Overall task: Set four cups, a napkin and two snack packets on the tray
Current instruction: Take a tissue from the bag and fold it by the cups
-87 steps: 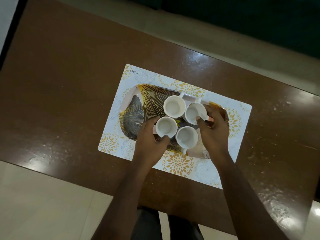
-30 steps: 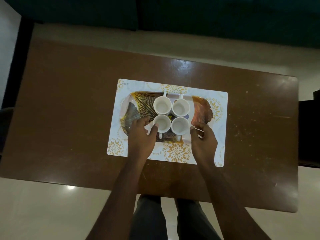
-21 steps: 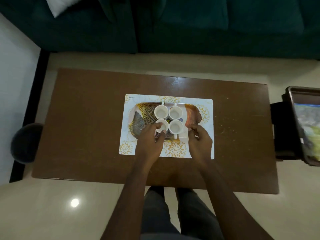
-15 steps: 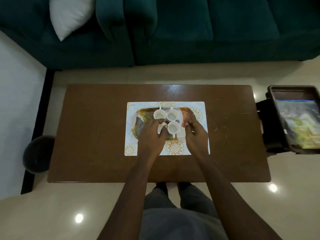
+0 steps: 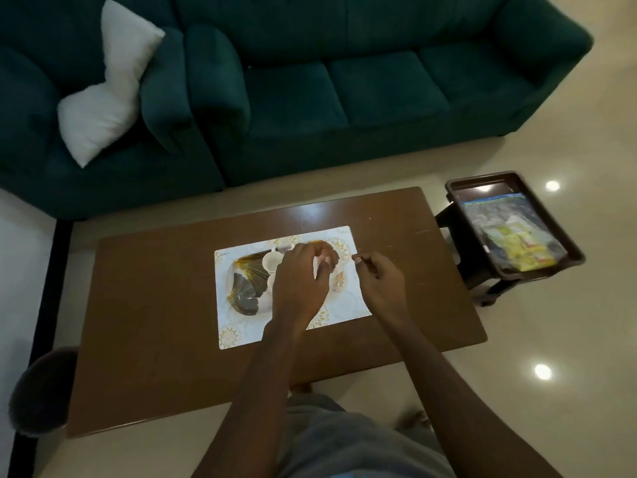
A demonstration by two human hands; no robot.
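Observation:
A gold fan-patterned tray [image 5: 246, 288] lies on a white placemat [image 5: 238, 329] in the middle of the brown table [image 5: 155, 305]. One white cup [image 5: 271, 261] shows on the tray; the other cups are mostly hidden under my left hand [image 5: 300, 281]. That hand hangs over the cups with its fingers curled round a white cup [image 5: 320, 266]. My right hand [image 5: 379, 279] is beside the tray over the placemat's right edge, fingers curled, thumb against forefinger, holding nothing. Snack packets [image 5: 517, 246] lie in a clear bag off the table to the right.
The packets rest in a dark side tray [image 5: 455, 189] on a low stool right of the table. A teal sofa [image 5: 344, 91] with a white pillow [image 5: 103, 98] runs along the far side. A dark round object [image 5: 41, 391] sits on the floor at left.
The view has pulled back and up, bringing the sofa and side tray into sight. My right hand has come off the cups and shifted right. My left hand has slid right over the cups.

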